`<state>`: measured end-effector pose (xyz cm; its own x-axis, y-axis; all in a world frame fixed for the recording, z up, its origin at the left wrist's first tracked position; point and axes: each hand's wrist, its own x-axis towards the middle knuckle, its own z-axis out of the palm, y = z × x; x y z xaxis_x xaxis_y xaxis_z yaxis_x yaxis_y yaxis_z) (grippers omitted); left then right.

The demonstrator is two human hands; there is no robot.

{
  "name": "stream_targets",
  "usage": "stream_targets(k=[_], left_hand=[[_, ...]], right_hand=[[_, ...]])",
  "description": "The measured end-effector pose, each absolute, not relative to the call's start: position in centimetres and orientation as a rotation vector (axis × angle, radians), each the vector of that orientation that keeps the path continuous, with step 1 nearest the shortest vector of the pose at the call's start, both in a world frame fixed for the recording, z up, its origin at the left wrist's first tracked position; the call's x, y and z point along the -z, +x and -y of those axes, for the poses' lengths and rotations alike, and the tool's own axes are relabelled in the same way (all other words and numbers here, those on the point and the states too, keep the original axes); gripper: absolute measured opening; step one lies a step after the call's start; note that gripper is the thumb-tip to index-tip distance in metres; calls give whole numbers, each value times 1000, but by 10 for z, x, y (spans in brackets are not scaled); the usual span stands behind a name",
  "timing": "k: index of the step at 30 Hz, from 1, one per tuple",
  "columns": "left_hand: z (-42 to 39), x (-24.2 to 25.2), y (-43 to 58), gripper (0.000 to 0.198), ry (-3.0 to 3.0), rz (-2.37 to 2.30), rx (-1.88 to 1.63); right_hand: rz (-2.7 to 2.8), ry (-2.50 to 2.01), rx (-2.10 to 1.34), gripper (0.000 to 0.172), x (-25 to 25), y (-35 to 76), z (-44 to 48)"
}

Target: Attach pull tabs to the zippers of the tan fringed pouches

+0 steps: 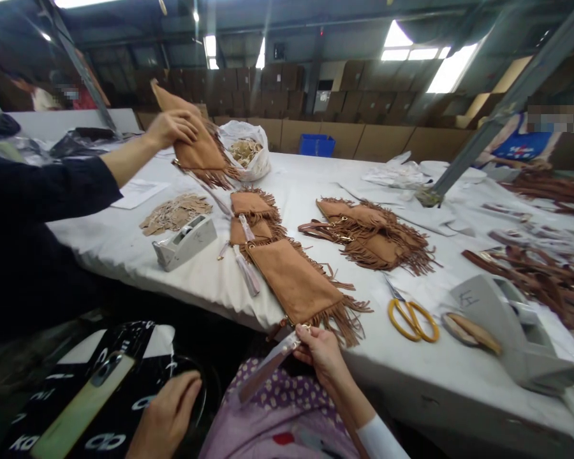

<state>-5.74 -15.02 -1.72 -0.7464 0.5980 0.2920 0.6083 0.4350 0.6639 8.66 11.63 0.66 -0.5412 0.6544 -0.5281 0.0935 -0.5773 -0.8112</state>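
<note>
My right hand [318, 350] pinches the metal clasp end of a wrist strap [272, 366] wrapped in clear plastic. That strap hangs from the lower corner of a tan fringed pouch [296, 280], which lies at the table's near edge. Off the table, my left hand [165, 414] hovers over the dark seat area with fingers loosely bent and nothing visible in it. Two smaller-looking fringed pouches [251, 205] with wrapped straps lie just behind the near one. At the left, a co-worker's hand [176, 127] holds up another fringed pouch [198, 150].
Yellow-handled scissors [414, 319], a grey tape dispenser [511, 331] and a pile of fringed pouches [375, 233] lie to the right. Another tape dispenser [186, 242], leather scraps [175, 213] and a white bag [251, 150] are left. A phone [83, 408] lies below my left side.
</note>
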Motion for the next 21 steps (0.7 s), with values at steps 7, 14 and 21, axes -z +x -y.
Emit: stream_targets(k=[7, 14, 21], left_hand=[[10, -31, -47, 52, -1629, 2966, 2194], [-13, -2, -13, 52, -1434, 3126, 2465], [-3, -4, -9, 43, -1131, 3002, 2648]], right_hand=[[1295, -1221, -2200, 46, -1, 83, -113], [1514, -1081, -2033, 49, 0, 88, -113], [1544, -1076, -2137, 54, 2, 81, -101]])
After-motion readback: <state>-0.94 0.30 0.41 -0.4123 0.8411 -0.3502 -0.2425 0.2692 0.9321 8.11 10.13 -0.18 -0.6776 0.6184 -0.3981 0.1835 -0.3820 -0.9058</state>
